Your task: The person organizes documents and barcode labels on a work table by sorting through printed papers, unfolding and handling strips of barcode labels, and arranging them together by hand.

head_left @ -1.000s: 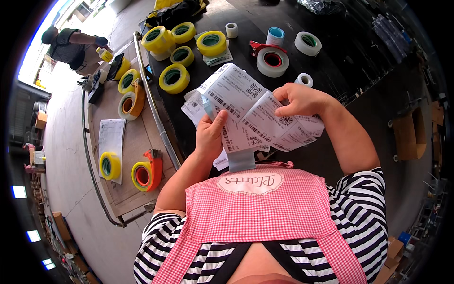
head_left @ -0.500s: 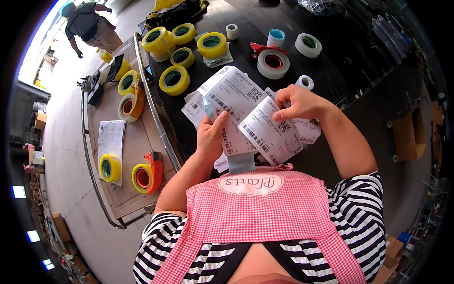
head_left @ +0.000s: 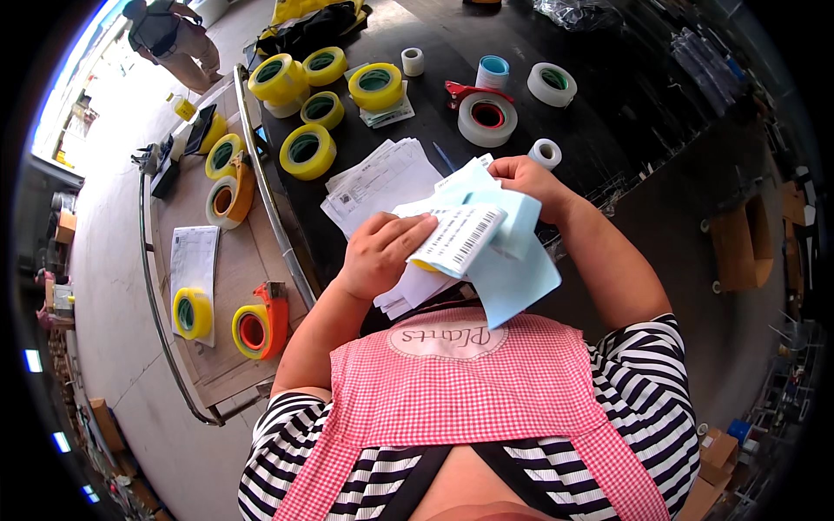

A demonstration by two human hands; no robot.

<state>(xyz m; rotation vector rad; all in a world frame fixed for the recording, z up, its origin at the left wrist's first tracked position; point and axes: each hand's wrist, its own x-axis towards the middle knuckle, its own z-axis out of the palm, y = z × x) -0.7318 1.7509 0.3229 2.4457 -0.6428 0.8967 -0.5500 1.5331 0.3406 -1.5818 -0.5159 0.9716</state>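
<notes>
Our left hand [head_left: 387, 249] clasps the blue-backed label sheets [head_left: 465, 236] from the left; our right hand [head_left: 532, 184] pinches their far edge. They sit between both, near the paper pile [head_left: 382, 184] on the table [head_left: 599, 104].

Holding floppy, blue-backed labels [head_left: 521, 282] in left fingers [head_left: 408, 230] and right fingers [head_left: 511, 168], with white papers [head_left: 391, 178] left of the labels, and yellow tape rolls [head_left: 326, 159] and a red tape cutter [head_left: 460, 90] past the labels.
</notes>
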